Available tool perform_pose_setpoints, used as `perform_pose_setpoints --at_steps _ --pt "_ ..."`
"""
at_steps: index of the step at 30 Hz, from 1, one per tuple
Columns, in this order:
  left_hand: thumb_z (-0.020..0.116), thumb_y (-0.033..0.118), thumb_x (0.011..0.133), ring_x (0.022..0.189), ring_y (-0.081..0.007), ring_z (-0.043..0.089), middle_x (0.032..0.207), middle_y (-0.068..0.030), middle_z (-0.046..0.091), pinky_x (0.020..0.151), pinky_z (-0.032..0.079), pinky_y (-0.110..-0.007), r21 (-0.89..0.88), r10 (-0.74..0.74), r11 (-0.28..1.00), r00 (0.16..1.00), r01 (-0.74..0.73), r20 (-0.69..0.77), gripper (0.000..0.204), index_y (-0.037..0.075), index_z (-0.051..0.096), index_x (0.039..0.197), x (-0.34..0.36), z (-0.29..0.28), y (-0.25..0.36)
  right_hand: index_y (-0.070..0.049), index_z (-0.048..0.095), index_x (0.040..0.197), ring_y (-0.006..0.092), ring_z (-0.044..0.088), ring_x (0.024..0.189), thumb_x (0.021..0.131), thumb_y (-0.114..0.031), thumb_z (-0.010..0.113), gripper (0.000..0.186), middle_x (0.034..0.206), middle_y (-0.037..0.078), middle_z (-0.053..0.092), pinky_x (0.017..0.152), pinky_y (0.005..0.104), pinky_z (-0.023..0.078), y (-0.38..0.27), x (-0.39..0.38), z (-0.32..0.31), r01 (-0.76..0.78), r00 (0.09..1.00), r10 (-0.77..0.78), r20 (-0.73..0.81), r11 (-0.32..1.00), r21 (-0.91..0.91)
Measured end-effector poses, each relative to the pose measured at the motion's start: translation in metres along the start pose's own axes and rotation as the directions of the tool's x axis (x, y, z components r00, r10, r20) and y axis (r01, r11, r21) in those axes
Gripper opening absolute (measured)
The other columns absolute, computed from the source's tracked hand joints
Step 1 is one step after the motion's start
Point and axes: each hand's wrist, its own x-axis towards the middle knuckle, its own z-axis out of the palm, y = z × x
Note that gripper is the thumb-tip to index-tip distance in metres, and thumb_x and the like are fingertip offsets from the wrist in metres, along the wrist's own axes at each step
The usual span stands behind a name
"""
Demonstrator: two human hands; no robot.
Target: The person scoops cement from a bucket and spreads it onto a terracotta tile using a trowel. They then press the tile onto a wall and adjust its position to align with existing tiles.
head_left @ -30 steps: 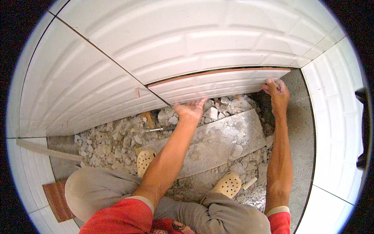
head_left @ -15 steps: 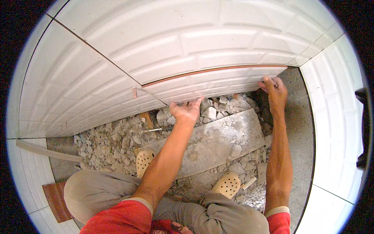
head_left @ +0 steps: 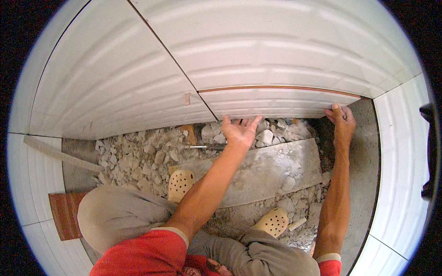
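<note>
A narrow white wall tile strip [head_left: 276, 101] with a raised pattern stands below a larger white tile [head_left: 276, 50]; its reddish-brown top edge shows as a thin line along the joint. Palm up, my left hand [head_left: 240, 133] supports the strip's lower edge near its left end, with the fingertips partly hidden behind it. The right lower corner is pinched by my right hand [head_left: 341, 120], thumb on the front face and fingers partly hidden. A small pinkish spacer piece [head_left: 187, 98] sticks out of the wall left of the strip.
Broken rubble [head_left: 138, 156] covers the floor beneath the wall. A dusty flat slab [head_left: 271, 172] lies between my cream clogs [head_left: 272, 221]. At left are a pale strip [head_left: 64, 155] and a brown tile piece [head_left: 69, 216]. A white tiled wall [head_left: 400, 152] rises at right.
My view has shifted, so the wall and hands appear farther right. The strip's reddish top edge looks thinner against the tile above. Both hands keep their hold on the strip.
</note>
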Motion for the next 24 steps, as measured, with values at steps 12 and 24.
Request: perform_pose_setpoints --at_steps 12,24 --pt "0.059 0.054 0.091 0.151 -0.0357 0.008 0.162 -0.0165 -0.001 0.117 0.019 -0.063 -0.101 -0.086 0.988 0.961 0.116 0.261 0.103 0.009 -0.008 0.156 -0.003 -0.018 0.003 0.006 0.059 0.099 0.0229 0.071 0.082 0.092 -0.026 0.072 0.035 0.092 0.012 0.067 0.077 0.033 0.06 0.008 0.01 -0.008 -0.038 0.998 0.038 0.043 0.999 0.013" --pt "0.075 0.062 0.074 0.15 -0.0358 0.003 0.161 -0.0177 -0.002 0.117 0.026 -0.061 0.233 -0.058 0.972 0.95 -0.016 0.307 0.12 0.012 0.002 0.156 0.003 -0.017 -0.006 0.003 0.062 0.101 0.0217 0.071 0.085 0.092 -0.031 0.072 0.037 0.09 0.009 0.066 0.082 0.0336 0.059 0.008 0.012 -0.005 -0.056 0.998 0.056 0.002 0.998 -0.036"
